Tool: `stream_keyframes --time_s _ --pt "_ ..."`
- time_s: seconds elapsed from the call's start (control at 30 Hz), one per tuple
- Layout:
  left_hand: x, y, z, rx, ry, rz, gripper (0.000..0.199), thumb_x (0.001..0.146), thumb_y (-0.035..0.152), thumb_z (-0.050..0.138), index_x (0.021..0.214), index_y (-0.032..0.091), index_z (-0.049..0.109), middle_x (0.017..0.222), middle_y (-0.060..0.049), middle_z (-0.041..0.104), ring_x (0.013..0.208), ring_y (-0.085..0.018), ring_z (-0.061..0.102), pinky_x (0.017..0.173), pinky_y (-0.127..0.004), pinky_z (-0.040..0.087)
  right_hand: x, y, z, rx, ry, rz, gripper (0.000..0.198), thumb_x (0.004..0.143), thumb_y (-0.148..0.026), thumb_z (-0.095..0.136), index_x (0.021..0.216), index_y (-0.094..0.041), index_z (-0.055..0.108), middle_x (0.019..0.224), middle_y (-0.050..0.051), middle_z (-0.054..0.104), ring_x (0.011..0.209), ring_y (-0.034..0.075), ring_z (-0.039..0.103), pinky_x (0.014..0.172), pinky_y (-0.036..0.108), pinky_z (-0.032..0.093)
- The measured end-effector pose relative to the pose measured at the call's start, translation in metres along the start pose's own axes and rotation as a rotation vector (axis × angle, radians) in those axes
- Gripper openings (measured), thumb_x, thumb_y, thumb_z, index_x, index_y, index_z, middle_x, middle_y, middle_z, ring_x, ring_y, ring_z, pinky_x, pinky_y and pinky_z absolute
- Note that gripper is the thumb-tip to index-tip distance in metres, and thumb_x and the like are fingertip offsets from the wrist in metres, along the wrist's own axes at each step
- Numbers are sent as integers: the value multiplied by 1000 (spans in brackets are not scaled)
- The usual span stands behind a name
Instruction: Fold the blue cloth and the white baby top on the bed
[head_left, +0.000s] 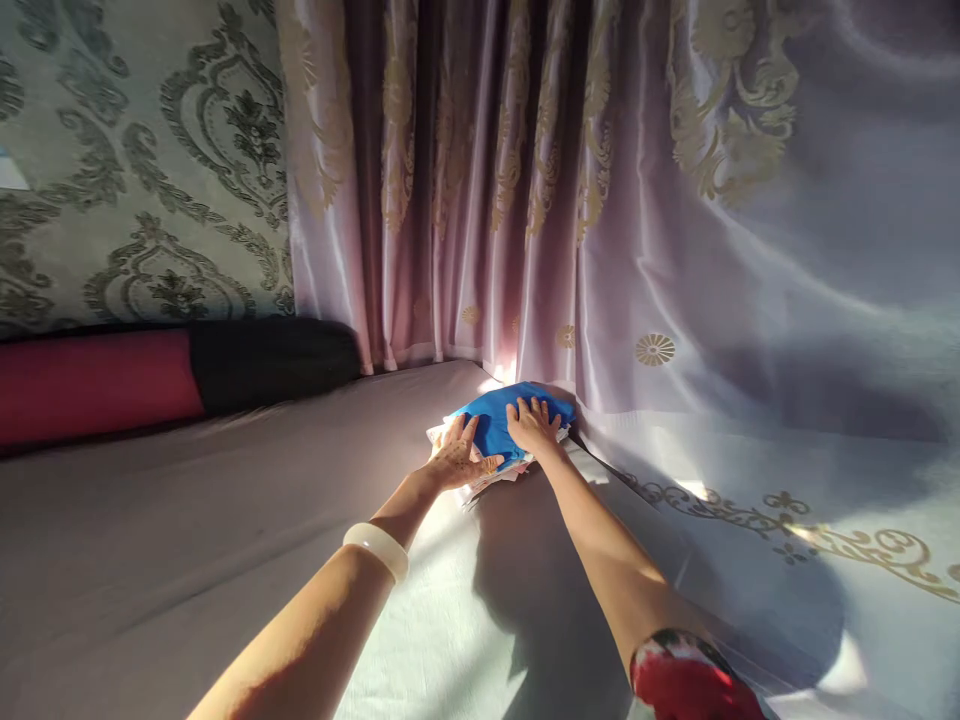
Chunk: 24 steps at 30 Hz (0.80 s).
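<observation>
Both arms reach forward to a small stack of folded cloth lying on the bed, close to the foot of the curtain. On top of the stack is a folded blue cloth (491, 415), with white and patterned layers showing beneath its edges. My left hand (456, 455) rests on the stack's near left side, thumb and fingers spread. Flat on the blue cloth, toward its right, lies my right hand (532, 425) with its fingers apart. A pale bangle (376, 550) circles my left wrist. The underside of the stack is hidden.
A grey bed sheet (247, 540) spreads out around the stack. Along the patterned wall (150, 160) lies a long red and black bolster (97, 385). Pinkish curtains (465, 200) with gold motifs hang behind, down to the bed's edge. A strip of gold scrollwork (787, 520) runs at the right.
</observation>
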<state>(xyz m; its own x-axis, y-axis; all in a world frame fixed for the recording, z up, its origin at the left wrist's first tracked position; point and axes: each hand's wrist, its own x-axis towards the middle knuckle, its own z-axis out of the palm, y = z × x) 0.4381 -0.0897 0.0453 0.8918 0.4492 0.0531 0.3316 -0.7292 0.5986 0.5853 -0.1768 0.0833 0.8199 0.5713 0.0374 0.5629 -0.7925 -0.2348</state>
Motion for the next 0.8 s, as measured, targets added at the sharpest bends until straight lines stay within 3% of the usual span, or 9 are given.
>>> stream_keyframes --time_s 0.17,0.33,0.47,0.6,0.8 --pt "-50 -30 -15 2 -7 -50 98 81 65 47 151 9 8 156 -23 10 145 -32 4 115 -53 11 -40 -29 21 -75 91 -246 56 98 -46 22 145 -20 35 155 11 23 143 29 13 112 55 11" --pt "-133 -75 -46 1 1 -268 81 83 45 53 148 9 24 154 -22 21 143 -32 16 115 -46 23 -50 -32 37 -182 310 -335 51 96 -41 28 137 -18 48 144 14 43 134 32 33 104 53 27" --pt "-217 -101 -74 27 111 -334 63 85 39 48 143 15 38 150 -15 36 137 -26 34 114 -38 27 -42 -30 48 -193 441 -434 56 94 -44 23 131 -16 54 134 18 52 125 35 43 95 56 34" --pt "-301 -114 -93 -11 240 -457 52 85 38 49 135 28 48 146 -5 44 128 -23 47 108 -35 35 -34 -27 53 -136 440 -464 60 91 -49 20 131 -21 55 129 18 56 121 37 46 89 56 36" --pt "-408 -120 -103 17 458 -642 42 88 40 42 124 28 58 140 -7 49 115 -25 57 98 -35 44 -51 -37 50 -80 439 -533 58 87 -50 20 132 -35 53 117 21 59 113 37 52 82 58 37"
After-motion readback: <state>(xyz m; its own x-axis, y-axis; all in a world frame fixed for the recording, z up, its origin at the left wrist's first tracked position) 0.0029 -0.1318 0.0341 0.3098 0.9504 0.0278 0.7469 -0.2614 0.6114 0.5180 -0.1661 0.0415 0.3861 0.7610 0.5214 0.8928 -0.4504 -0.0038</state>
